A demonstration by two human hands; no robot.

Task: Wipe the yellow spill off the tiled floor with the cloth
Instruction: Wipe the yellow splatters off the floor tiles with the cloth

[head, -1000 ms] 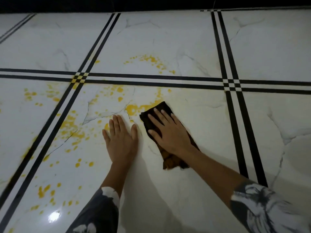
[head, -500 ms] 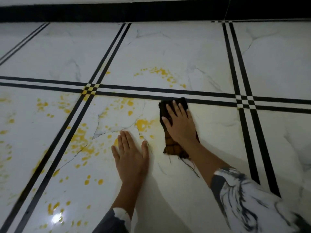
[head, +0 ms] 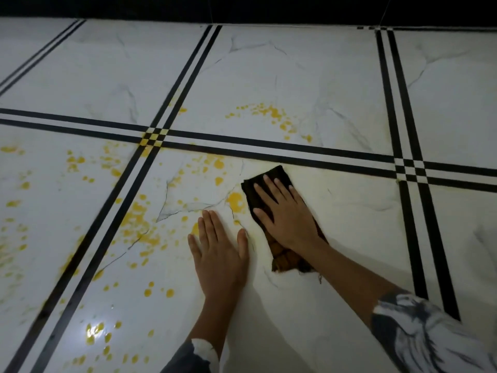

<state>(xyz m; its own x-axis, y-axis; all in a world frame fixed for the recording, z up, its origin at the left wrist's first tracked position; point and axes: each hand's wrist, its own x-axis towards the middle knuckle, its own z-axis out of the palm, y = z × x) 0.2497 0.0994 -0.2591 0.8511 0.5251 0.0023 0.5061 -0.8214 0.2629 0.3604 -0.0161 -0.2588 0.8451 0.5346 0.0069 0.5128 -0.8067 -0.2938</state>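
- Head view shows the right hand (head: 286,211) spread flat, fingers apart, pressing the dark cloth (head: 285,257) onto the tiled floor (head: 336,227); it pins the cloth by palm pressure and is not closed around it.
- Left hand (head: 219,254) lies flat and open on the tile just beside the cloth, holding nothing, apparently as a brace.
- Yellow spill (head: 236,201) has its nearest large blot touching the cloth's left edge; many more drops lie scattered to the left, across the black lines (head: 129,168), and on the far tile.
- Risk: the left hand's fingertips sit right at a yellow drop, so a small shift would probably smear it or dirty the hand.
- Risk: a flat push may drag the blot into a thin film instead of lifting it.
- Risk: the loose, frayed rear end of the cloth could trail picked-up liquid over the cleaner tile on the right.
- Risk: wet, glossy tile may let the bracing palm slide.
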